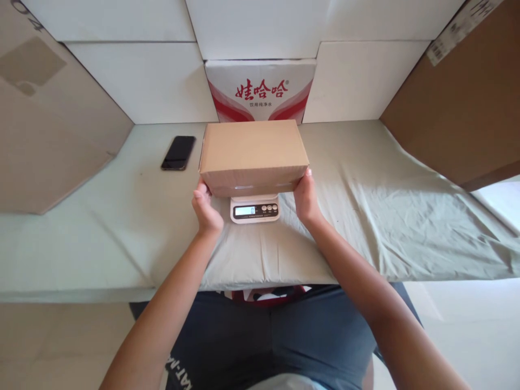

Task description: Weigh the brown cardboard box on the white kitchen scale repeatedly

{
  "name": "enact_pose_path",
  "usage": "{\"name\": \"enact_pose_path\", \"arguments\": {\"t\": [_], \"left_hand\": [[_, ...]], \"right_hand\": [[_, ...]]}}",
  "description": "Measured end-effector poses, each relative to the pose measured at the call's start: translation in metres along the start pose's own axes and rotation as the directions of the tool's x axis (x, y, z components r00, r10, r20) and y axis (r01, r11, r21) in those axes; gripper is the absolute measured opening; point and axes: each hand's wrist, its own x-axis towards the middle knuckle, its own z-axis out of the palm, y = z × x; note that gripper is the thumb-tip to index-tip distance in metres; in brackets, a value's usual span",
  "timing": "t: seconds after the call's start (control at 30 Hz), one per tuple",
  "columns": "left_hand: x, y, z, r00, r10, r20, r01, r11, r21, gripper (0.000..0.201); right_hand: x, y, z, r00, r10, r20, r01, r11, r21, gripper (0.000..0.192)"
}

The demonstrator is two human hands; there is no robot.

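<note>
Between my two hands is a closed brown cardboard box (255,146), held by its left and right ends. My left hand (206,208) grips the near left corner, and my right hand (305,196) grips the near right corner. Directly under the box is a white digital kitchen scale (255,219); its lit display appears to read 0. The box hides the scale's weighing plate, and whether the two touch I cannot tell. Most of my fingers are out of sight behind and beneath the box.
A black smartphone (179,153) lies left of the box on the pale green cloth (101,238). A white and red carton (262,92) stands behind, among white boxes (353,81). Large brown cartons flank the left (52,119) and right (455,108) sides.
</note>
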Motion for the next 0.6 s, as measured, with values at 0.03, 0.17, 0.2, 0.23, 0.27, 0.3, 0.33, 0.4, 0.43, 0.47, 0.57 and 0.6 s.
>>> {"name": "enact_pose_path", "arguments": {"t": [0.03,0.17,0.2,0.23,0.27,0.3,0.33,0.4,0.43,0.47,0.57,0.6], "left_hand": [[0.000,0.000,0.000,1.000,-0.001,0.001,0.001,1.000,0.004,0.090],[0.001,0.001,0.001,1.000,-0.015,0.000,0.015,1.000,-0.005,0.092],[0.001,0.001,0.002,1.000,-0.021,-0.006,0.021,1.000,-0.011,0.092],[0.001,0.001,0.002,1.000,-0.026,-0.013,0.026,1.000,-0.017,0.091],[0.001,0.001,0.003,0.999,-0.030,-0.021,0.030,0.999,-0.024,0.092],[0.001,0.000,0.003,0.999,-0.032,-0.029,0.031,0.999,-0.031,0.093],[0.002,0.000,0.004,0.999,-0.031,-0.035,0.030,0.999,-0.034,0.096],[0.002,-0.001,0.004,0.999,-0.024,-0.041,0.023,0.999,-0.034,0.102],[0.002,-0.002,0.004,0.999,-0.020,-0.042,0.019,0.999,-0.031,0.105],[0.003,-0.003,0.004,0.999,-0.018,-0.045,0.017,1.000,-0.026,0.106],[0.003,-0.003,0.004,0.999,-0.019,-0.044,0.018,1.000,-0.021,0.107],[0.003,-0.003,0.004,0.999,-0.019,-0.043,0.018,1.000,-0.022,0.107]], "right_hand": [[0.001,0.001,0.000,1.000,0.003,0.002,-0.003,1.000,0.010,0.070],[0.003,0.006,-0.002,1.000,0.016,0.001,-0.016,1.000,0.024,0.071],[0.003,0.008,-0.002,1.000,0.018,0.000,-0.018,0.999,0.027,0.072],[0.003,0.009,-0.003,1.000,0.018,0.002,-0.018,0.999,0.031,0.071],[0.004,0.010,-0.004,1.000,0.016,0.004,-0.016,0.999,0.039,0.071],[0.004,0.011,-0.004,1.000,0.010,0.008,-0.010,0.999,0.047,0.070],[0.004,0.012,-0.004,1.000,0.002,0.013,-0.003,0.999,0.054,0.069],[0.004,0.013,-0.005,1.000,-0.013,0.019,0.012,0.998,0.065,0.068],[0.004,0.013,-0.005,1.000,-0.018,0.023,0.016,0.997,0.069,0.067],[0.004,0.014,-0.005,0.999,-0.020,0.027,0.018,0.997,0.073,0.067],[0.005,0.014,-0.005,0.999,-0.022,0.037,0.019,0.997,0.079,0.066],[0.005,0.014,-0.005,0.999,-0.024,0.037,0.021,0.997,0.076,0.066]]}}
